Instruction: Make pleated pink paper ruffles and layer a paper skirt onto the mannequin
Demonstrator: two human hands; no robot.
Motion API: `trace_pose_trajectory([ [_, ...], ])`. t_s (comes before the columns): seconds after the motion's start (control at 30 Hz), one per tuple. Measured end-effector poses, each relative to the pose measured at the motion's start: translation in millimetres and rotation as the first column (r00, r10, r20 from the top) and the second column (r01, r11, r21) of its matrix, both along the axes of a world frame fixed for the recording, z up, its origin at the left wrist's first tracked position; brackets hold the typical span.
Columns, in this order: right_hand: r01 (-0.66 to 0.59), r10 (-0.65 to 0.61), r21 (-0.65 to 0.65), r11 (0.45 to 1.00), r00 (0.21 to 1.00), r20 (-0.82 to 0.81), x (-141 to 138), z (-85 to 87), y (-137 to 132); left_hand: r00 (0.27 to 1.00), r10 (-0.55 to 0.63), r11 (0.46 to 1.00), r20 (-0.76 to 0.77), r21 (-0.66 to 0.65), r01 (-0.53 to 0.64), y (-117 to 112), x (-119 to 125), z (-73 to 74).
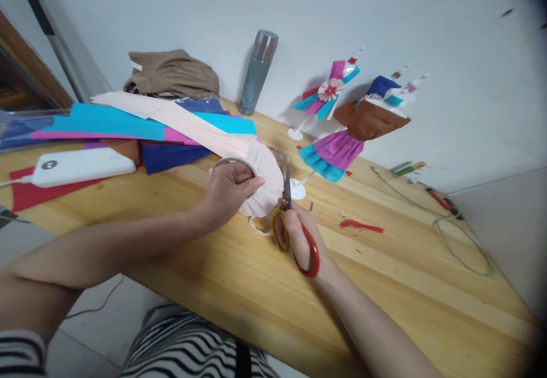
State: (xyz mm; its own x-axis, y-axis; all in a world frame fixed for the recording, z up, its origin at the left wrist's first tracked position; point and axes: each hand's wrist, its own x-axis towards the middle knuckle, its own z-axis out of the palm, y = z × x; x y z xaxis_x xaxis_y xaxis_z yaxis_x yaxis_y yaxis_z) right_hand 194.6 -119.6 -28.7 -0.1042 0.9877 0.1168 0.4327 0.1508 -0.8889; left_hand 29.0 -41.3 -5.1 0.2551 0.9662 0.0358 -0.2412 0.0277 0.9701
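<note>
My left hand (231,193) is closed, thumb and fingers pinching a pale pink, gathered round of crepe paper (268,176). A thin grey ring (234,160) curves over the same hand's fingers and lies against the paper. In my right hand (301,233) are scissors (310,251) with one red and one yellow handle loop. Their blades point away from me, at the right edge of the pale round. A narrow curled strip of pale paper (258,229) hangs below it.
Folded crepe paper (115,120) in several colours lies at left, near a white power bank (85,167). Behind are a brown cloth (175,73) and a flask (258,73). Paper-dressed stands (342,144) rise at right. Red scraps (362,226) and a cable (453,241) lie on the table.
</note>
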Motion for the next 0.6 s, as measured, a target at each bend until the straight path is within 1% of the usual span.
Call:
trace_pose_trajectory([
  [0.27, 0.002, -0.003, 0.021, 1.0, 0.999, 0.047, -0.3, 1.3, 0.9, 1.0, 0.025, 1.0, -0.003, -0.002, -0.025, -1.9, 0.7, 6.0],
  [0.4, 0.002, -0.002, 0.015, 1.0, 0.999, 0.05, -0.7, 2.9, 0.6, 1.0, 0.023, 1.0, 0.01, -0.013, -0.023, -1.5, 1.0, 6.2],
  [0.6, -0.017, 0.015, 0.035, 0.999, 0.998, 0.062, -1.1, 4.1, 0.9, 1.0, 0.021, 1.0, 0.008, 0.005, -0.021, -1.6, 0.2, 6.1],
])
